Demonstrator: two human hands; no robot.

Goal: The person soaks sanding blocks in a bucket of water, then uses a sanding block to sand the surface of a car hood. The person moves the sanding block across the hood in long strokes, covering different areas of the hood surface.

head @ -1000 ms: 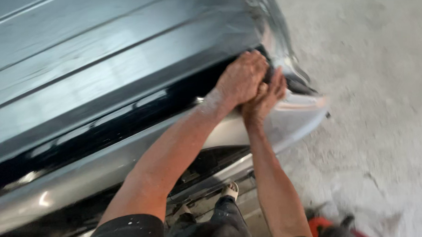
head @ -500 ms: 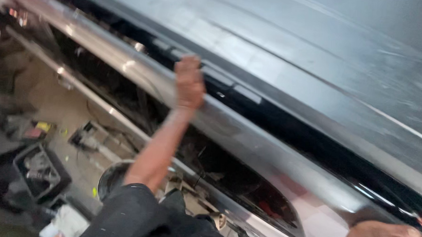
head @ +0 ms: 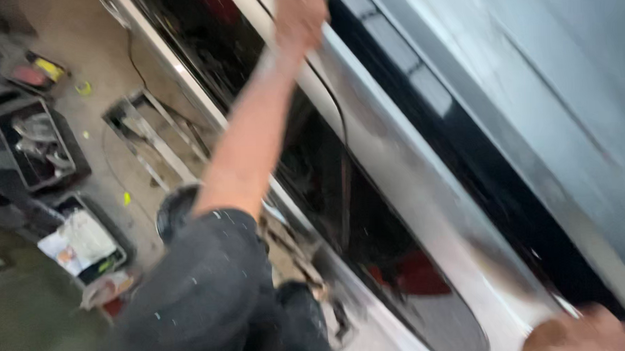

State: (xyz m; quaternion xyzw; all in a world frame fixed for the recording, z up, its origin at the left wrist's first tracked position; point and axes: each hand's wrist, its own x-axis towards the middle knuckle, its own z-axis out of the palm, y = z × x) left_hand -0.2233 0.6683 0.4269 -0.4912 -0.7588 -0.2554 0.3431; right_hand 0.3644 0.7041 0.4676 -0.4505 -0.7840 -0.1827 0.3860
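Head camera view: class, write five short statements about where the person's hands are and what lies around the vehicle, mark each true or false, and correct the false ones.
1. The left hand is stretched out along the silver panel of the vehicle. True.
2. The right hand shows at the bottom right corner. True.
3. Both hands are pressed together at one spot. False: they are far apart, one at the top of the picture, one at the bottom right.
4. A black tray holding tools stands on the floor to the left. True.
5. The left hand holds a hammer. False: no tool shows in it, though the picture is blurred.
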